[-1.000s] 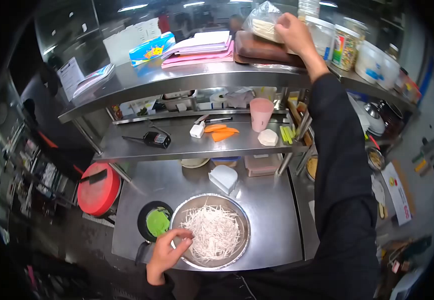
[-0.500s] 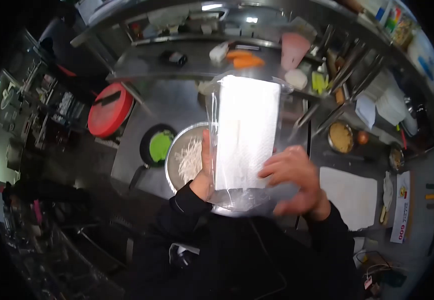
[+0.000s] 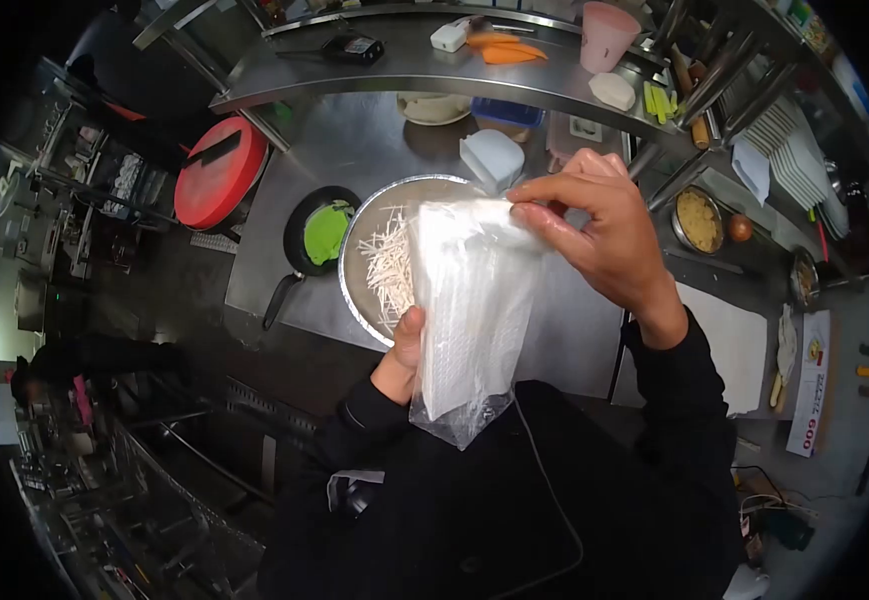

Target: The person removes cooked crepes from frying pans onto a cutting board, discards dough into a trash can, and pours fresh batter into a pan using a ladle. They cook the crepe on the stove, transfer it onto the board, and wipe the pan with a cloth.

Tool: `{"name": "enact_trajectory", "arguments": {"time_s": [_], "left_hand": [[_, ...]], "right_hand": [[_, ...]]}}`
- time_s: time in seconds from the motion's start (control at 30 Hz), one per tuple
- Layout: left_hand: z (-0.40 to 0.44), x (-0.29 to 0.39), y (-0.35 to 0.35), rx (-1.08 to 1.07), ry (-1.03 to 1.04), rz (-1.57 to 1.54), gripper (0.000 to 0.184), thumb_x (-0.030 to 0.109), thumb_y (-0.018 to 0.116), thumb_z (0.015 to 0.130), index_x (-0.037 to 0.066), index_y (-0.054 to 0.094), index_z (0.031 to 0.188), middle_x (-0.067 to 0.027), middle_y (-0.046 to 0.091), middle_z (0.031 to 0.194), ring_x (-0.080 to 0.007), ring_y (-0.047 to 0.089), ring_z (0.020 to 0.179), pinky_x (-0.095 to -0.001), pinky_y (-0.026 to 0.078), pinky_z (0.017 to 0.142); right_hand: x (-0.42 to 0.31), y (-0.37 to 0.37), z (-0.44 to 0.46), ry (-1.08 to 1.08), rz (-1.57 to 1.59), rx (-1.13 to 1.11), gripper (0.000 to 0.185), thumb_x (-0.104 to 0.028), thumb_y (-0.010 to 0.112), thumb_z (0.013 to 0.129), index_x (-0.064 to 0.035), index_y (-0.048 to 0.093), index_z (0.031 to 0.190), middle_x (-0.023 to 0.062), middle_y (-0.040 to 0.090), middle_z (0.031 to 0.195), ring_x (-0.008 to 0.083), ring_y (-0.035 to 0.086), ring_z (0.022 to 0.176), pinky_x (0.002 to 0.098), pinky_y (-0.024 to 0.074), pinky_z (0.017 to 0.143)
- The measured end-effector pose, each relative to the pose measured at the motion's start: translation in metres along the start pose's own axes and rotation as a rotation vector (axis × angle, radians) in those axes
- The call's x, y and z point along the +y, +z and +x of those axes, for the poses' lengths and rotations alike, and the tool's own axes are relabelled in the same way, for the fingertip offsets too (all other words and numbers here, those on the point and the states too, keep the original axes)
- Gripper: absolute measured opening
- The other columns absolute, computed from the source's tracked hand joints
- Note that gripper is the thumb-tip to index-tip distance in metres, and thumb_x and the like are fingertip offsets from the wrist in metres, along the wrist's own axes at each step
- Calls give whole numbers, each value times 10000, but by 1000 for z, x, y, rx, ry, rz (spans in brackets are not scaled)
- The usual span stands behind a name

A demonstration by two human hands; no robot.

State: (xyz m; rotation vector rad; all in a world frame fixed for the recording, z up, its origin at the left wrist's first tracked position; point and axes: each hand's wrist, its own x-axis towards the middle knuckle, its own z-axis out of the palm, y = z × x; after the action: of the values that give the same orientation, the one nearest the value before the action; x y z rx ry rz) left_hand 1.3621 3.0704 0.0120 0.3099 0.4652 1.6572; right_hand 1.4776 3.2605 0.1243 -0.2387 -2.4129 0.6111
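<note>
A pan (image 3: 296, 222) with green contents (image 3: 327, 236) stands on the worktop (image 3: 305, 150); farther left, a knife (image 3: 219, 150) lies on a red disc (image 3: 230, 185). The shelf (image 3: 425, 73) holds a radio (image 3: 358, 47), carrots (image 3: 512, 52) and a pink cup (image 3: 608, 40)

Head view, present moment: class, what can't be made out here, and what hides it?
All in the head view:
Left hand: fingers hidden behind the clear plastic bag with white contents.
Thin white strips in the round silver metal bowl: right part covered by that bag.
Long white printed panel: its smallest lettering is too small to read.
</note>
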Motion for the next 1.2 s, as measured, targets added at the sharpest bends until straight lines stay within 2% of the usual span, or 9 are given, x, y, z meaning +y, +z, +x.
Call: {"name": "enact_trajectory", "arguments": {"time_s": [0.1, 0.5, 0.63, 0.7, 0.77, 0.93, 1.0, 1.13, 1.2], "left_hand": [[-14, -4, -12, 60, -76, -53, 1021, 543, 739, 707, 31, 254, 1444, -164, 420, 1395, -287, 478, 1231, -418, 407, 1036], [-30, -4, -47, -1, -161, -232, 940, 457, 757, 721, 3, 313, 1414, -179, 493, 1326, -296, 516, 1188, -417, 417, 1021], [-29, -5, -39, 53, -103, -166, 916, 420, 763, 721, 3, 324, 1409, -183, 503, 1314, -307, 528, 1171, -424, 423, 1017], [-30, -1, -35, 52, -113, -163, 912, 412, 764, 719, 4, 327, 1408, -183, 500, 1317, -310, 527, 1171, -426, 423, 1015], [-31, 2, -35, 57, -128, -155, 905, 396, 768, 716, 5, 332, 1405, -184, 494, 1324, -316, 526, 1170, -429, 424, 1013], [-29, 10, -58, -8, -186, -150, 930, 398, 782, 699, 11, 325, 1410, -181, 484, 1335, -313, 523, 1174, -424, 428, 1009], [-29, 12, -64, -45, -218, -123, 951, 402, 792, 684, 15, 320, 1413, -177, 482, 1335, -306, 522, 1177, -416, 436, 1002], [-30, 20, -66, -55, -327, -88, 985, 413, 802, 662, 19, 308, 1418, -170, 484, 1329, -292, 521, 1179, -406, 449, 988], [-37, 20, -67, -38, -371, -82, 997, 417, 805, 655, 20, 303, 1420, -168, 486, 1326, -288, 521, 1179, -402, 454, 983]], "right_hand": [[-10, -3, 3, 130, 17, -348, 114, -153, 747, 727, -96, 687, 805, -9, 604, 781, 165, 507, 791, 320, 348, 749], [-5, 37, -1, -3, -59, -155, 64, -78, 651, 759, -57, 604, 797, 40, 598, 807, 183, 540, 806, 314, 385, 779], [36, 4, 28, 200, 570, 294, 57, -85, 534, 841, -36, 536, 869, 90, 641, 965, 186, 595, 872, 285, 464, 785], [24, -19, 45, 202, 1006, 482, 91, -93, 493, 863, -45, 514, 938, 81, 605, 871, 162, 581, 817, 264, 469, 782], [59, -62, 39, 4, 1606, 264, 200, -107, 502, 854, -39, 515, 1042, 58, 526, 773, 115, 549, 748, 238, 465, 739], [20, -105, 36, 88, 911, 10, 295, -175, 599, 856, -31, 598, 1113, 77, 637, 892, 148, 575, 764, 296, 476, 735], [3, -46, 35, 63, 75, -107, 430, -140, 511, 839, 65, 508, 1217, 15, 460, 716, 73, 505, 668, 223, 396, 551], [29, -32, 38, 104, 2, 229, 389, -153, 528, 839, 47, 556, 1172, -3, 489, 732, 70, 508, 656, 206, 401, 537], [32, -69, 47, 254, 548, 690, 292, -159, 556, 843, -18, 593, 1095, -2, 530, 762, 79, 521, 662, 205, 423, 580]]}}
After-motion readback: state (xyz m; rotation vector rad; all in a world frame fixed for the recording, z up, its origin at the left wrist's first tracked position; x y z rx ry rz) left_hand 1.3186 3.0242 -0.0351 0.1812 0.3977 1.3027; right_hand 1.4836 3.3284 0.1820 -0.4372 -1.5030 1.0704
